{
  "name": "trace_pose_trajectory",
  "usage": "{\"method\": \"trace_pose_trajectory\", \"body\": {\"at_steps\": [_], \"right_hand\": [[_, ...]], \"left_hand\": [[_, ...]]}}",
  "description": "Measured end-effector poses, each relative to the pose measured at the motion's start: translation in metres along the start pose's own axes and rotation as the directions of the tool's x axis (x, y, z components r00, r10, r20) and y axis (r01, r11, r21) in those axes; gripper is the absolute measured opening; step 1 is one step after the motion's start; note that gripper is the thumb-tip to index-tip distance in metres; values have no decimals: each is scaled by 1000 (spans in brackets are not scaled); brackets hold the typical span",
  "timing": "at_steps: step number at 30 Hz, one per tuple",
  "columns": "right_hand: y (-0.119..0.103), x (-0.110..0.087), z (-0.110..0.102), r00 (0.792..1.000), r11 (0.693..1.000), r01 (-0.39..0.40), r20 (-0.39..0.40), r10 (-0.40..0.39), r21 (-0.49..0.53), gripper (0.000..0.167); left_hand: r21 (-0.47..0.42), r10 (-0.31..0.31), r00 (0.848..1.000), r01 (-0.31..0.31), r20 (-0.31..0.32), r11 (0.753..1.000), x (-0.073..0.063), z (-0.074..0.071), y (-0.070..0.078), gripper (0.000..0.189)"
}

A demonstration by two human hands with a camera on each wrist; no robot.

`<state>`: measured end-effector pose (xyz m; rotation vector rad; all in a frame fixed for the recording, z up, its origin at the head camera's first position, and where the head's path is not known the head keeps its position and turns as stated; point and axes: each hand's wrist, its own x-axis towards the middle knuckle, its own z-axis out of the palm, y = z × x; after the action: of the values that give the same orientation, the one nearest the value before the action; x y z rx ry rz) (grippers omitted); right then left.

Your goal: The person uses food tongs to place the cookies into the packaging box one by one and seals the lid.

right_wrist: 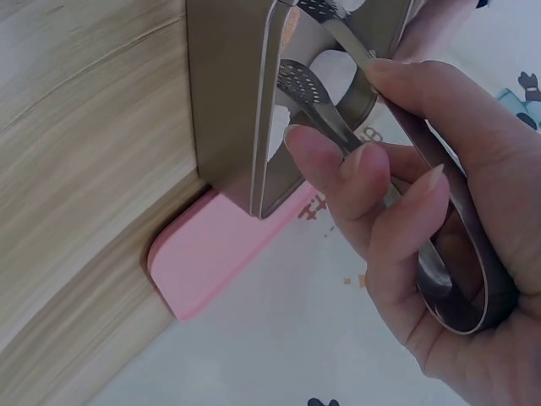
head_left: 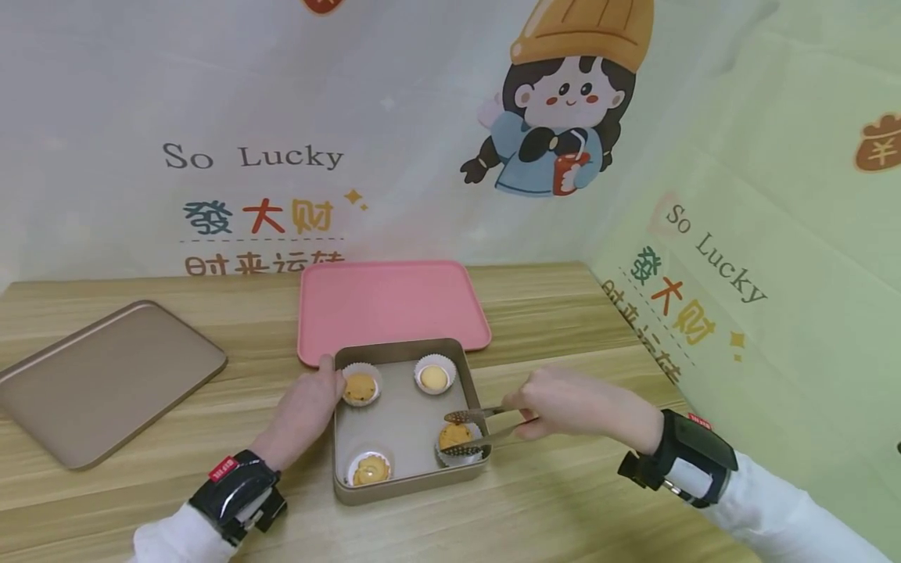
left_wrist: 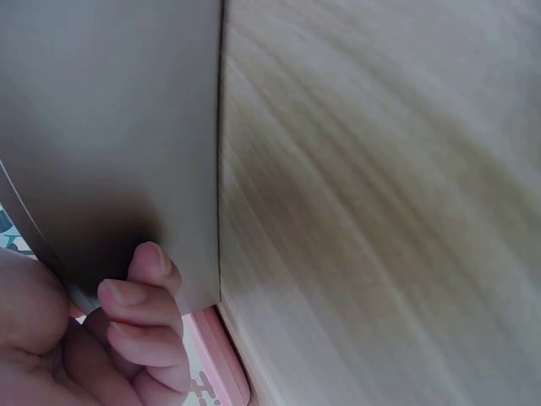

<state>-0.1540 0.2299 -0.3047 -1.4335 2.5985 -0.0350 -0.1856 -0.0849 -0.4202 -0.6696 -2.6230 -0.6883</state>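
A square, deep baking pan (head_left: 401, 430) holds baked treats in white paper cups, one near each corner. Two are round cookies, the near right cookie (head_left: 456, 435) and the far left cookie (head_left: 361, 388). A small pale bun (head_left: 433, 378) sits far right, a swirled pastry (head_left: 371, 470) near left. My left hand (head_left: 310, 403) grips the pan's left wall, its fingers curled against the outside in the left wrist view. In my right hand (head_left: 559, 403) are metal tongs (right_wrist: 483, 269), held partly spread. Their perforated tips lie either side of the near right cookie, reaching over the pan's right rim.
Behind the pan a pink tray (head_left: 387, 301) lies flat, its front edge partly hidden by the pan. To the left is a flat brown tray (head_left: 116, 383) on the wooden table (head_left: 556, 500). A printed cloth (head_left: 408, 141) hangs behind and at the right.
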Motion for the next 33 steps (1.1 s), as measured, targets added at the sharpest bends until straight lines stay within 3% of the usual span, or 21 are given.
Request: {"method": "trace_pose_trajectory", "body": {"at_steps": [5,10,17,20,24,26,28,30,33], "right_hand": [[-2,8,2,1000,998,-2,17,3,-60,22],[-6,15,2,998,993,-25,59,32,-114,20],[-7,16,-4,992,989,-80,84,90,-121,22],[-4,9,-13,996,995,-79,39,81,-65,20],[9,-4,-27,986,992,-122,-113,123,20,18],[20,-8,-30,961,981,-185,-199,192,55,17],[34,-9,-28,917,953,-281,-261,301,114,15],[50,-7,-21,860,913,-371,-309,406,169,14],[76,-3,-2,758,829,-493,-338,558,263,16]], "left_hand": [[4,4,1000,-4,-12,1000,1,1,-1,17],[-15,-35,999,35,4,999,1,1,0,16],[17,14,1000,-14,5,1000,1,0,0,16],[6,-1,1000,1,7,1000,1,0,1,15],[-19,-29,999,29,22,999,0,-1,2,14],[-32,-45,999,46,26,998,0,-1,2,14],[-31,-47,998,48,30,998,0,-2,2,14],[-13,-37,999,37,26,999,0,-1,1,14],[7,-16,1000,16,27,1000,0,0,1,16]]}}
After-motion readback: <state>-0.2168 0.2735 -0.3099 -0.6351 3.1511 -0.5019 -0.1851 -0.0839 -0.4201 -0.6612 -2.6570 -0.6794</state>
